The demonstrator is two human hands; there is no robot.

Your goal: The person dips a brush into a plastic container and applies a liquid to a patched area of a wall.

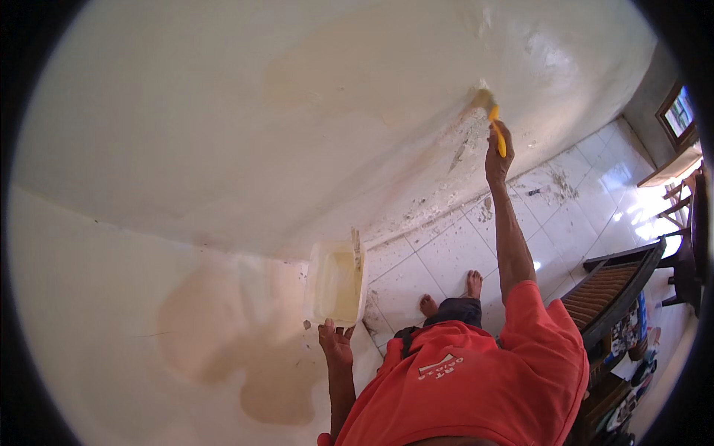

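Observation:
My right hand [496,159] grips the yellow handle of a paintbrush [485,101], its bristles at the wall [223,139]. That spot lies just above a rough, flaking patch [471,136] low on the wall. With its fingers at the near rim, my left hand [337,345] holds a pale plastic tub [318,284]. Yellowish liquid [347,287] shows inside the tub. A flat wooden stick [356,251] leans in it and pokes out past the far rim. Damp-looking brown stains [279,390] mark the adjoining wall on the left.
Plaster crumbs [563,187] litter the white tile floor [452,251] along the wall's foot. A small dark-handled tool [535,192] lies among them. To my right stand a wooden piece with a ribbed brown surface [599,287] and a dark chair [683,262]. A framed window [679,113] is beyond.

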